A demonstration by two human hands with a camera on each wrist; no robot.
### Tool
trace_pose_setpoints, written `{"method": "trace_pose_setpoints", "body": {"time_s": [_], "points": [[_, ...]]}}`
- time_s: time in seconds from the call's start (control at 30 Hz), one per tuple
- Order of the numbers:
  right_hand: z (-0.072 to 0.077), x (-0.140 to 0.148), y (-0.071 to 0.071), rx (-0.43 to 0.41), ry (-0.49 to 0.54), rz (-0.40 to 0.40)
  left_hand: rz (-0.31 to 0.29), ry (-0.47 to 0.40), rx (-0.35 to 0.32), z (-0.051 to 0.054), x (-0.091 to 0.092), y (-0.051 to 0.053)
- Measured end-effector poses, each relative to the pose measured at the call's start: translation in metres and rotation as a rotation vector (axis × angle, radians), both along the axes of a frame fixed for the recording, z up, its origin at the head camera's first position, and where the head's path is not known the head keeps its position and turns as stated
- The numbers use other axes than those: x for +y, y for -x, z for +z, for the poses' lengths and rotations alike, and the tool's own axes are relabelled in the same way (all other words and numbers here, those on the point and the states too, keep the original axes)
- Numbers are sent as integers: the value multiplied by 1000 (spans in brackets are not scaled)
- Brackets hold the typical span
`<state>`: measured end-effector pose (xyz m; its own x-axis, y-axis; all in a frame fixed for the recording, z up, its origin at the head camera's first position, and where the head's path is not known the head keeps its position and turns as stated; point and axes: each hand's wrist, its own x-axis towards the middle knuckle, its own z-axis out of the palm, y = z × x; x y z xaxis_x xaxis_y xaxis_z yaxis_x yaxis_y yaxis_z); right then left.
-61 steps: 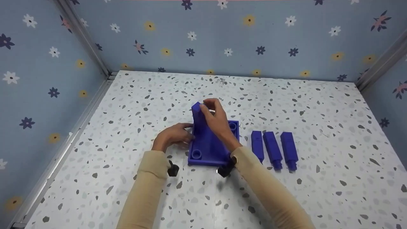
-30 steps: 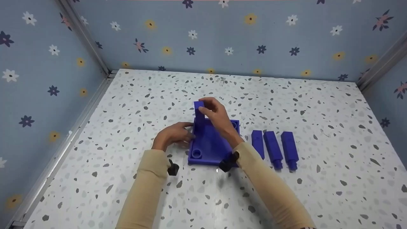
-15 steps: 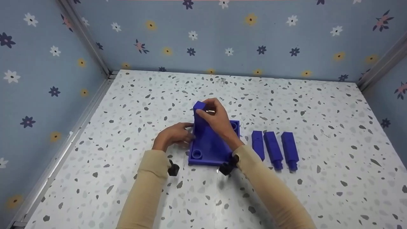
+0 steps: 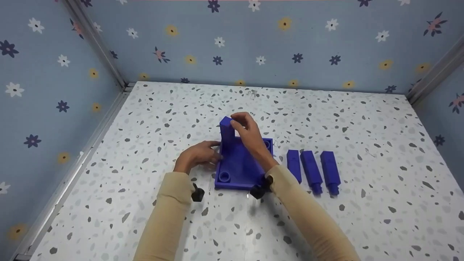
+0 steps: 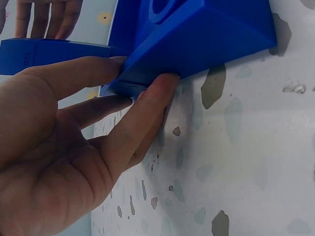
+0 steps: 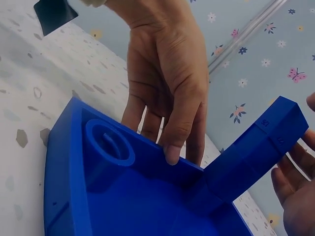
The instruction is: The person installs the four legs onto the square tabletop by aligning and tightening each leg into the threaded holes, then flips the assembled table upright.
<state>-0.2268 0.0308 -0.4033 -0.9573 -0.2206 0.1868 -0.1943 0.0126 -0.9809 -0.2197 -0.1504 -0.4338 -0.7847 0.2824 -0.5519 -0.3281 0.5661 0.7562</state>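
Observation:
A blue-purple square tray-like base (image 4: 241,168) with ring sockets in its corners lies on the speckled surface. At its far left corner a square leg (image 4: 227,134) stands upright, its lower end hidden inside the base. My left hand (image 4: 199,154) holds the base's left wall, with fingertips against the rim in the left wrist view. The right hand (image 4: 250,134) has its thumb and fingers around the leg's top; how firmly they press is hard to see. In the right wrist view, that right hand (image 6: 300,191) appears only at the edge.
Three loose legs, a left one (image 4: 293,165), a middle one (image 4: 311,172) and a right one (image 4: 330,172), lie right of the base. Threaded ends show on two of them. Flower-patterned walls (image 4: 253,43) enclose the back and sides.
The leg's top has turned back and forth to different angles while the leg stays at the same corner. The right thumb and fingers have shifted slightly around it. The left hand has stayed put.

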Motion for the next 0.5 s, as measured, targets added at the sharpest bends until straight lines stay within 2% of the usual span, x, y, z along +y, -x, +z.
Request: {"method": "trace_pose_setpoints", "body": {"time_s": [0.07,0.3,0.5], "points": [[1,0,1,-8,21,15,8,-8,-10,-1,0,0],[-26,-2,22,-7,59,32,-11,18,13,-3,0,0],[-20,1,24,-104,50,125,-2,24,15,-1,0,0]]}}
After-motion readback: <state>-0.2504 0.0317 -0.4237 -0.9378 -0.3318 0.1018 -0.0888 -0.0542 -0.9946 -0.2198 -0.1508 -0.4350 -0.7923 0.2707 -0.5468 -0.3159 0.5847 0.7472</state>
